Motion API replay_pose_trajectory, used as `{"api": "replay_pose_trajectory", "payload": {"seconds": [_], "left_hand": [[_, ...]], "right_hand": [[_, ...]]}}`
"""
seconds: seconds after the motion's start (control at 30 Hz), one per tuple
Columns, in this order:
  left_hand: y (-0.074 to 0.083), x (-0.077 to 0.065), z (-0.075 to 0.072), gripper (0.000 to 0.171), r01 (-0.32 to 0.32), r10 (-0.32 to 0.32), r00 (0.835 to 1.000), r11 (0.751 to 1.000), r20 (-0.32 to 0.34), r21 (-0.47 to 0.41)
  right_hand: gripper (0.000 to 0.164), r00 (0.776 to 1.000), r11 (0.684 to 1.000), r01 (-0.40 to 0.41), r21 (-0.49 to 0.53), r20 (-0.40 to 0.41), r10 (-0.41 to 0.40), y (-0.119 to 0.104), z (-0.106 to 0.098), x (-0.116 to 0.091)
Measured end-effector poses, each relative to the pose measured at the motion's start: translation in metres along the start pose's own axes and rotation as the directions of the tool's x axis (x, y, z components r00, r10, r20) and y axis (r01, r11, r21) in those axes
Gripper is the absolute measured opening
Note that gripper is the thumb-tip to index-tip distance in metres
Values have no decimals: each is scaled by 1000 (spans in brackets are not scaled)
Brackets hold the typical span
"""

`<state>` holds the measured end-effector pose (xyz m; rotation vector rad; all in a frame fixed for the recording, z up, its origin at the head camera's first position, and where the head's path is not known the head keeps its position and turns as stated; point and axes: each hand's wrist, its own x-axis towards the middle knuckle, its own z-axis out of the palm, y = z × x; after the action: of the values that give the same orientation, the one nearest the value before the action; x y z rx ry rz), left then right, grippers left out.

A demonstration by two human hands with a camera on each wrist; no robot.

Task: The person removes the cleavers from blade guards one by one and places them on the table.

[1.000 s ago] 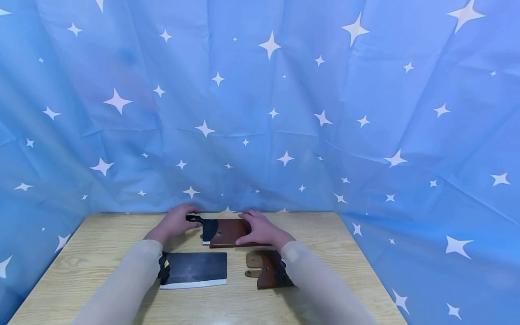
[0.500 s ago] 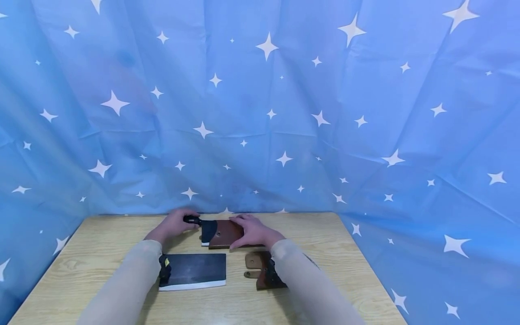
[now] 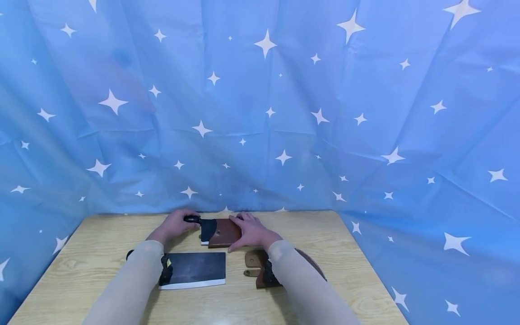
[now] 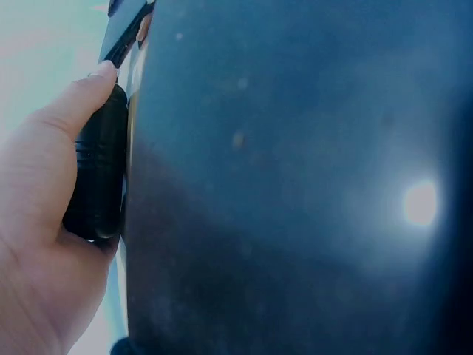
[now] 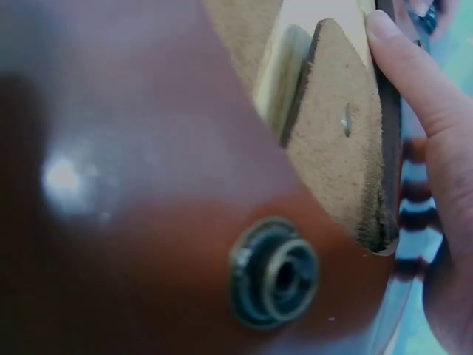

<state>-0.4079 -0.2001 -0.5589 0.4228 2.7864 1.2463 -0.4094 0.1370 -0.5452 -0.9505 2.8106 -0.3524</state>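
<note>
At the back of the table lies a cleaver whose dark blade point(image 3: 208, 230) is mostly inside a brown leather sheath point(image 3: 225, 234). My left hand point(image 3: 175, 224) grips its black handle point(image 4: 102, 163), thumb along the side. My right hand point(image 3: 253, 233) spans the sheath, thumb at the near edge and fingers at the far edge, hiding its right end. Closer to me lies a second cleaver point(image 3: 198, 266), unsheathed, its dark face filling the left wrist view. A second leather sheath point(image 3: 253, 259) lies right of it, partly under my right forearm; its metal snap point(image 5: 273, 274) looms in the right wrist view.
The light wooden table point(image 3: 227, 307) carries all of these. A blue curtain point(image 3: 243, 176) with white stars rises right behind its back edge and along both sides. Both sleeved forearms pass low over the nearer cleaver and sheath.
My right hand has slid a little left along the back sheath. The left hand keeps its grip on the handle, and the nearer cleaver and sheath stay put.
</note>
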Motion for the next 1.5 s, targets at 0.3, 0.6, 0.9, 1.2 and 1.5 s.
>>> {"api": "replay_pose_trajectory", "payload": {"seconds": [0.3, 0.6, 0.9, 1.2, 1.5], "left_hand": [[-5, 6, 3, 35, 1, 0, 999, 1000, -54, 20], [-4, 7, -3, 35, -13, 15, 997, 1000, -79, 27], [2, 2, -7, 40, -40, 43, 995, 999, -94, 31], [14, -5, -9, 39, -70, 78, 987, 995, -143, 65], [21, -13, -7, 31, -110, 120, 974, 992, -193, 64]], "right_hand": [[121, 999, 1000, 8, -24, -46, -9, 2, 1, 0], [119, 996, 998, 38, -54, -80, -42, 1, -4, 2], [117, 987, 991, 77, -106, -133, -91, -2, -15, -5], [115, 974, 985, 99, -144, -186, -125, -3, -21, -14], [113, 965, 981, 113, -160, -219, -147, -5, -23, -21]]}}
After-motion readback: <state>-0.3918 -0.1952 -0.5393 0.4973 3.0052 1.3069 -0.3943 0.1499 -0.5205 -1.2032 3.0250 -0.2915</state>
